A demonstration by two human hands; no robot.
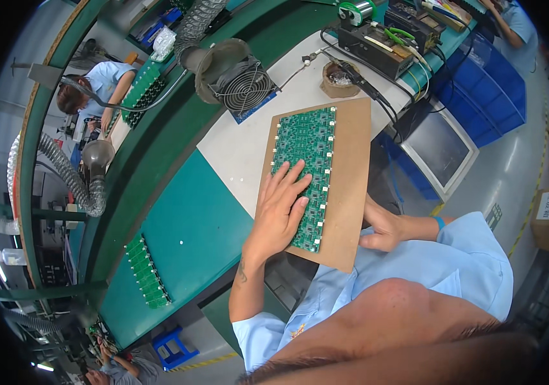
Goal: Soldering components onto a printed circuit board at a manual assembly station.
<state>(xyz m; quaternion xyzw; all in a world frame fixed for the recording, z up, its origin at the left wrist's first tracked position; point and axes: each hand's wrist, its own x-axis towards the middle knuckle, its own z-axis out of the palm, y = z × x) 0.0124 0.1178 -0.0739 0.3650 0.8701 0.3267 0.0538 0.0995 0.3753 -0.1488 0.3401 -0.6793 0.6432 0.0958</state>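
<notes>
A green circuit board panel (299,142) with white connectors along both long edges lies on a brown cardboard sheet (349,160). The sheet is tilted in front of me, its far part over the white-covered bench. My left hand (281,208) rests flat on the panel, fingers spread and pointing away from me. At the sheet's right edge is my right hand (382,226); its fingers pass behind the sheet and are partly hidden, with the thumb side showing. It appears to hold the sheet from below.
Another green board strip (147,273) lies on the green mat at left. A fan (244,88) with a duct stands at the back. A soldering station (374,48), solder spool (356,11) and pot (340,78) stand far right. Blue bins (480,90) are beyond; co-workers sit at left.
</notes>
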